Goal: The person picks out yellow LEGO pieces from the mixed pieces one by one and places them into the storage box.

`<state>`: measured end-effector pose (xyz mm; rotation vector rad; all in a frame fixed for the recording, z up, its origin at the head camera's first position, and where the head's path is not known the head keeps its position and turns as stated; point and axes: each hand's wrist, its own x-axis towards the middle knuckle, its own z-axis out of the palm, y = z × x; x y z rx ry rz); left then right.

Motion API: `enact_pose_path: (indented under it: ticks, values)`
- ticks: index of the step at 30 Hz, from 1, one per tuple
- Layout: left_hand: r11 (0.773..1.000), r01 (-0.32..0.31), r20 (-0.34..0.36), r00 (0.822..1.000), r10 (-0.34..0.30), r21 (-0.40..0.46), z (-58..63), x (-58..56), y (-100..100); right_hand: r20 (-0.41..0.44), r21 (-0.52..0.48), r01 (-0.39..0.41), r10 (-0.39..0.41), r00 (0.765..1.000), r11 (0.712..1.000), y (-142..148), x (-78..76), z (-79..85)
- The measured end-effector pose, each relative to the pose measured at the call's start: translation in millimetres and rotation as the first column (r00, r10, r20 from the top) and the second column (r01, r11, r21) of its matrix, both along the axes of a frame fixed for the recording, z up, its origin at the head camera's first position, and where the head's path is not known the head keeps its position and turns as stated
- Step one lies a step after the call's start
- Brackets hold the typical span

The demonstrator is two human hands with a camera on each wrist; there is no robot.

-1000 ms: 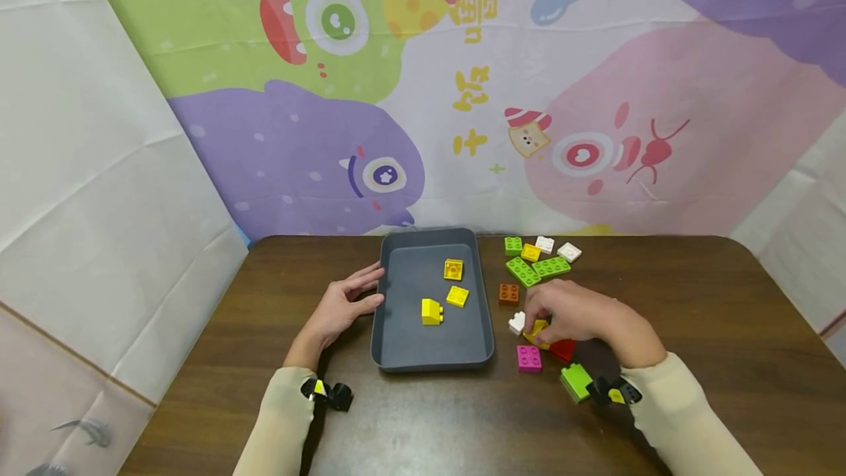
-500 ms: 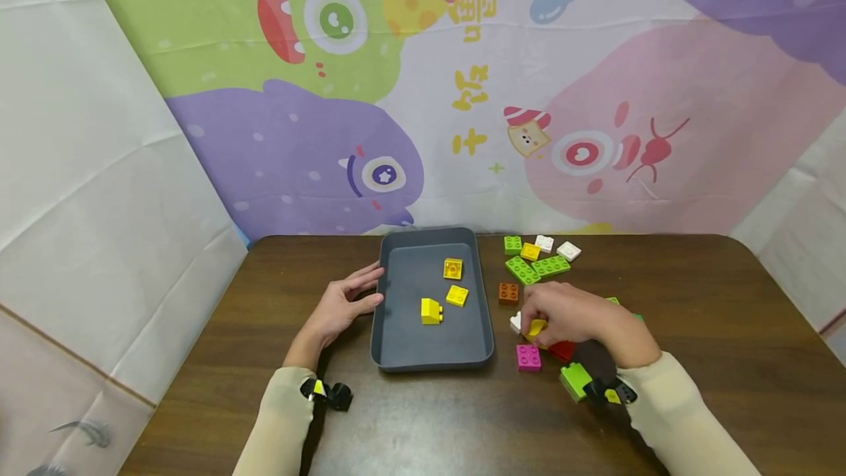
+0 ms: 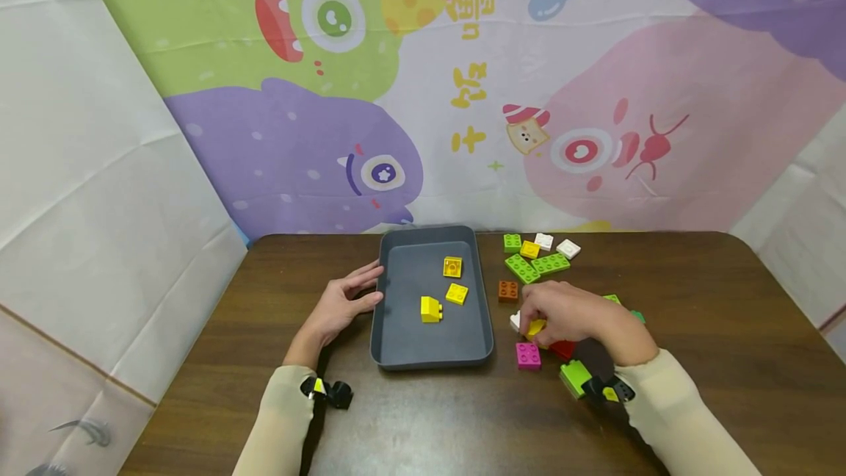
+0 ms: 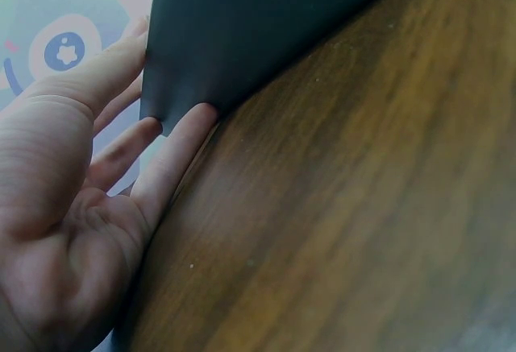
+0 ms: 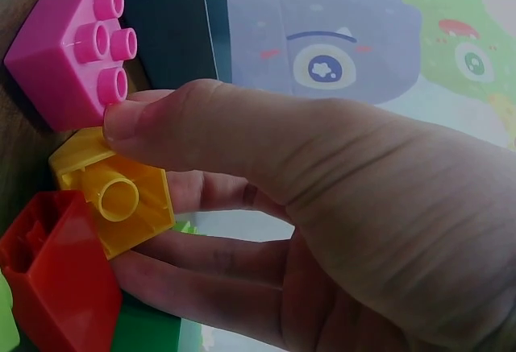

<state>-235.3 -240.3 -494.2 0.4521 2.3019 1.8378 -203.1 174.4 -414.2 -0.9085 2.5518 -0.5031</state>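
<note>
My left hand (image 3: 340,307) rests its extended fingers against the left wall of a dark grey tray (image 3: 403,347). In the left wrist view its fingertips touch the tray's outer side. Inside the tray lie three yellow toy bricks, one of them a sloped brick (image 3: 430,309). Right of the tray, my right hand (image 3: 575,314) pinches a yellow building brick (image 5: 149,199) between thumb and fingers, its hollow underside showing in the right wrist view. A red brick (image 5: 68,279) sits against it, and a pink brick (image 5: 60,62) stands close by the thumb tip.
A white brick (image 3: 515,321) and a brown brick (image 3: 508,291) lie between tray and right hand. Several green, white and yellow bricks are grouped at the back. A light green brick (image 3: 573,378) lies near the right wrist. A printed cloth (image 3: 476,131) hangs behind the table.
The right hand has shifted very slightly left, keeping its fingers on the yellow brick. The left hand stays against the tray. The whole view drifts a little.
</note>
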Motion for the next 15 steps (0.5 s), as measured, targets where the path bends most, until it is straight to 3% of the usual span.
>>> enact_pose_path:
  ticks: [15]
  values:
    - [1.0, -0.001, -0.008, 1.0, 0.001, -0.014, -2.3, -0.9, -0.8, 0.012, 0.013, 0.015, -0.015, 1.0, 1.0, -3.7, 0.7, 0.2]
